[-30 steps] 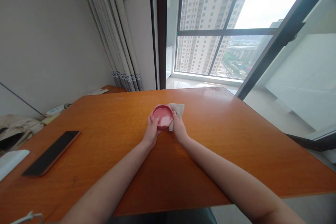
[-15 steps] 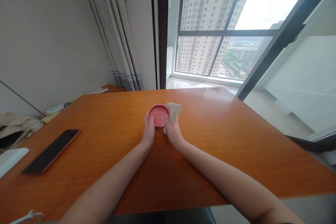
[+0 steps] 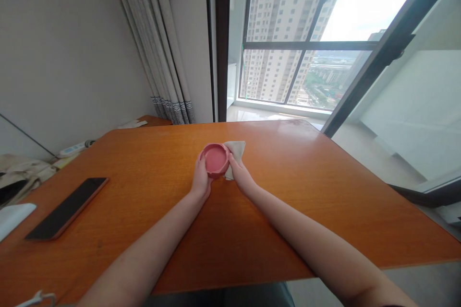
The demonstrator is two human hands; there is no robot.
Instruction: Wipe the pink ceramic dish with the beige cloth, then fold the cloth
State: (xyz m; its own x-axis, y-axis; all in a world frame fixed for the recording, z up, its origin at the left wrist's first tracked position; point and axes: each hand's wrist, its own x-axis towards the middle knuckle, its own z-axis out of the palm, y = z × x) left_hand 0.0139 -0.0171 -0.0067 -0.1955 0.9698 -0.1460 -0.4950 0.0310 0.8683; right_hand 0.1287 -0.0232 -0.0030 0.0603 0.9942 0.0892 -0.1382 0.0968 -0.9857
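Observation:
A shallow pink round dish [image 3: 216, 157] is held over the middle of the table, its hollow side facing me. My left hand [image 3: 200, 175] grips its left side, with the thumb over the rim and the fingers hidden underneath. At the dish's right side, my right hand [image 3: 242, 172] is closed on a light grey cloth [image 3: 236, 149] and presses it to the outer edge. Part of the cloth sticks out above and below that hand. The right fingertips are hidden behind cloth and dish.
The brown wooden table [image 3: 306, 196] spreads out around both arms. A dark phone [image 3: 68, 208] lies on the left, beside a white object [image 3: 16, 218]. A white cable end [image 3: 38, 299] sits at the near left corner. Curtain [image 3: 154, 43] and window [image 3: 298, 45] stand beyond the far edge.
The right thumb has moved from inside the dish to its right rim. The dish and cloth have shifted slightly left, and the cloth has turned a little.

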